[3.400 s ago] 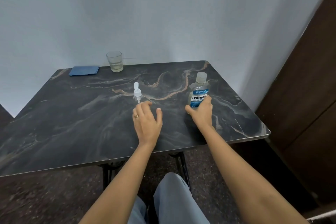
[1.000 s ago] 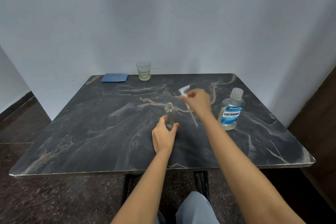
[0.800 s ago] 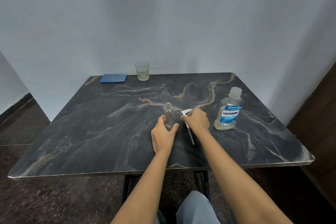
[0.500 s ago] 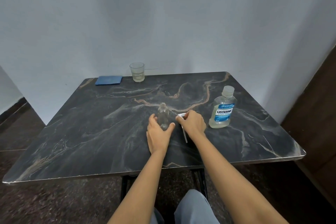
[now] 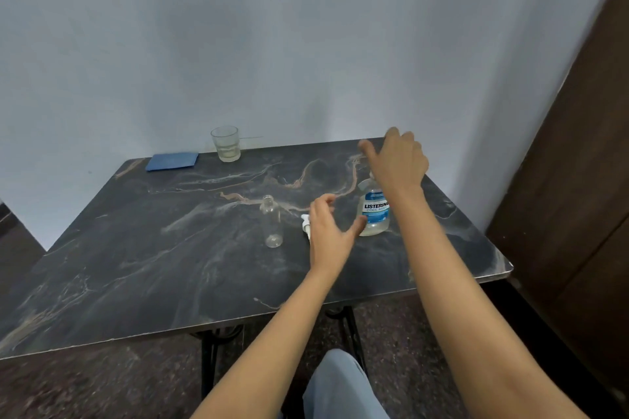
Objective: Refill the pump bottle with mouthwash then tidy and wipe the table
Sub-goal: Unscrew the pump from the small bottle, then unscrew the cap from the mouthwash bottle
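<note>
My right hand (image 5: 396,160) hovers over the cap of the mouthwash bottle (image 5: 372,214), fingers loose, gripping nothing; my left hand (image 5: 332,231) is spread open just left of it, thumb by its base, touching or not I cannot tell. The pump bottle (image 5: 272,221) stands uncapped and looks empty further left of the mouthwash, its pump head (image 5: 305,222) lying between them on the worktop (image 5: 153,265). If I twist the cap without bracing the base, the mouthwash may tip; my left wrist could knock the light pump bottle over

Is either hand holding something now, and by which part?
Nothing is held yet. The left hand is open beside the mouthwash bottle, and the right hand is open above its top.
</note>
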Tool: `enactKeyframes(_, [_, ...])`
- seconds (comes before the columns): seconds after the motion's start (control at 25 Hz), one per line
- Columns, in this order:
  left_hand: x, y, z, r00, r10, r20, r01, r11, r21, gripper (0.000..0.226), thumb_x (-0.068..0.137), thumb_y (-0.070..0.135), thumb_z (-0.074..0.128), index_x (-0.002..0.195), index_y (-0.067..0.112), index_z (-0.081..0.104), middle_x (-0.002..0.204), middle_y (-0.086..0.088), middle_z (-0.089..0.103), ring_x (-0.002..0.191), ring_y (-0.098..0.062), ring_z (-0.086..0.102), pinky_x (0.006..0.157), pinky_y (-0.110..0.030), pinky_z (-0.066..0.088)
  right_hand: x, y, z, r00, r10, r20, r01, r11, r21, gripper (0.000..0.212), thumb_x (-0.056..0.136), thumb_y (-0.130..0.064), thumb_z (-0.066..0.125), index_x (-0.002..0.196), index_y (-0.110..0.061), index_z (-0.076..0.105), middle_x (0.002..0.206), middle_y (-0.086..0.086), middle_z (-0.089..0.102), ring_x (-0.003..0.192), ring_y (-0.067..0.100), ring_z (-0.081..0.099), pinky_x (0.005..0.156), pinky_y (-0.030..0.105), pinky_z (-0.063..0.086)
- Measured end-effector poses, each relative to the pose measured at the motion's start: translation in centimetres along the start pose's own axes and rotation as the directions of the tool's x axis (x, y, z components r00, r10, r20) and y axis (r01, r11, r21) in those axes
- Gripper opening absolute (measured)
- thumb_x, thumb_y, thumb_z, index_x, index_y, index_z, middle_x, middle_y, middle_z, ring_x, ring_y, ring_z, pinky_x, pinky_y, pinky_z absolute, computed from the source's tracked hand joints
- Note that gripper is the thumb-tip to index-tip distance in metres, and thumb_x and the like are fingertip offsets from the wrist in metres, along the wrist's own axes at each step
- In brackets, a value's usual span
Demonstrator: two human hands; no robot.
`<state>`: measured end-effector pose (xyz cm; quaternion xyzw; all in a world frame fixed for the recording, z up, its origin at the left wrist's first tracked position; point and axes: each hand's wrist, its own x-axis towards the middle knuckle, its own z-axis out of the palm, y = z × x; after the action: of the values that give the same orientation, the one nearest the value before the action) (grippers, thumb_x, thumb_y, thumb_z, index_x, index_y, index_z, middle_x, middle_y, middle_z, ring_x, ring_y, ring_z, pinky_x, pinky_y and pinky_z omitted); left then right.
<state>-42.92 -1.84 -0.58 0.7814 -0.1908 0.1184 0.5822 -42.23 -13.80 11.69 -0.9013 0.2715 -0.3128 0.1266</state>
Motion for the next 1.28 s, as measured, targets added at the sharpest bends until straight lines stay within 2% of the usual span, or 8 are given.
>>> enactKeyframes(0.2, [2.9,0.6,4.0,0.932,-0.28,0.231,0.318,0.937,-0.147,0.097,0.076,0.031,0.079,0.149,0.014,0.018,0.144,-0.006,0.044,0.134,-0.02,0.04,0.107,-0.031,0.032,0.6,1.6,1.3,0.98,-0.083,0.183,0.118,0.975,-0.189,0.057,0.093,-0.056,0.044,0.107,-0.004,0.062,0.104,0.013,0.065,0.093,0.033,0.064,0.074,0.035,0.049])
enactKeyframes(0.28, [3.5,0.3,5.3,0.9,-0.347,0.263,0.4,0.898,-0.182,0.086,0.079,0.023,0.077,0.148,0.016,0.025,0.133,-0.004,0.053,0.124,-0.018,0.049,0.1,-0.029,0.038,0.7,1.4,1.3,0.973,-0.132,0.187,0.174,0.958,-0.229,0.053,0.094,-0.055,0.043,0.09,-0.006,0.063,0.085,0.005,0.063,0.078,0.026,0.063,0.061,0.028,0.04])
enactKeyframes(0.4, [3.7,-0.6,6.5,0.914,-0.34,0.22,0.357,0.933,-0.042,0.043,0.083,0.019,0.072,0.122,0.012,0.055,0.115,-0.004,0.064,0.108,-0.018,0.059,0.091,-0.031,0.046,1.1,0.7,1.6,0.969,-0.118,0.216,0.195,0.903,-0.382,0.063,0.093,-0.061,0.036,0.059,-0.009,0.049,0.057,-0.001,0.04,0.047,0.015,0.039,0.047,0.023,0.022])
enactKeyframes(0.52, [3.7,-1.2,6.6,0.935,-0.265,0.235,0.262,0.964,0.044,0.033,0.085,0.022,0.07,0.112,0.007,0.06,0.104,-0.007,0.066,0.093,-0.012,0.057,0.084,-0.03,0.045,1.3,0.9,3.0,0.968,-0.118,0.224,0.211,0.863,-0.459,0.056,0.097,-0.05,0.034,0.061,-0.011,0.051,0.053,-0.001,0.034,0.044,0.012,0.03,0.046,0.022,0.017])
enactKeyframes(0.76, [3.5,-3.4,6.8,0.936,-0.137,0.323,0.166,0.984,-0.062,0.038,0.091,0.034,0.062,0.126,0.02,0.055,0.111,0.005,0.067,0.102,-0.009,0.061,0.09,-0.024,0.046,1.7,3.7,3.8,0.93,-0.32,0.181,0.359,0.896,-0.261,0.046,0.089,-0.037,0.037,0.049,-0.015,0.034,0.048,-0.003,0.036,0.047,0.018,0.041,0.046,0.021,0.022])
enactKeyframes(0.96, [3.6,-4.5,6.2,0.919,-0.101,0.382,0.156,0.981,-0.117,0.031,0.093,0.032,0.06,0.122,0.023,0.056,0.109,0.01,0.066,0.1,0.005,0.059,0.093,-0.02,0.047,3.0,4.8,3.7,0.767,-0.615,0.185,0.615,0.786,0.063,0.037,0.074,-0.047,0.026,0.049,-0.021,0.021,0.042,-0.006,0.022,0.04,0.007,0.017,0.045,0.025,0.016])
enactKeyframes(1.12, [3.4,-4.7,6.3,0.927,-0.087,0.365,0.132,0.986,-0.101,0.033,0.092,0.032,0.062,0.123,0.022,0.055,0.11,0.011,0.066,0.103,0.001,0.059,0.089,-0.017,0.044,4.5,5.0,3.0,0.689,-0.644,0.332,0.658,0.748,0.088,0.04,0.077,-0.05,0.029,0.052,-0.019,0.025,0.046,-0.005,0.03,0.044,0.011,0.028,0.049,0.027,0.025])
enactKeyframes(1.28, [3.3,-5.0,6.4,0.923,-0.076,0.376,0.127,0.986,-0.111,0.041,0.089,0.03,0.066,0.127,0.021,0.053,0.11,0.01,0.067,0.103,-0.002,0.061,0.091,-0.019,0.047,3.1,2.8,2.5,0.864,-0.384,0.326,0.492,0.781,-0.385,0.055,0.094,-0.051,0.031,0.057,-0.011,0.04,0.055,0.0,0.038,0.056,0.018,0.045,0.051,0.024,0.028])
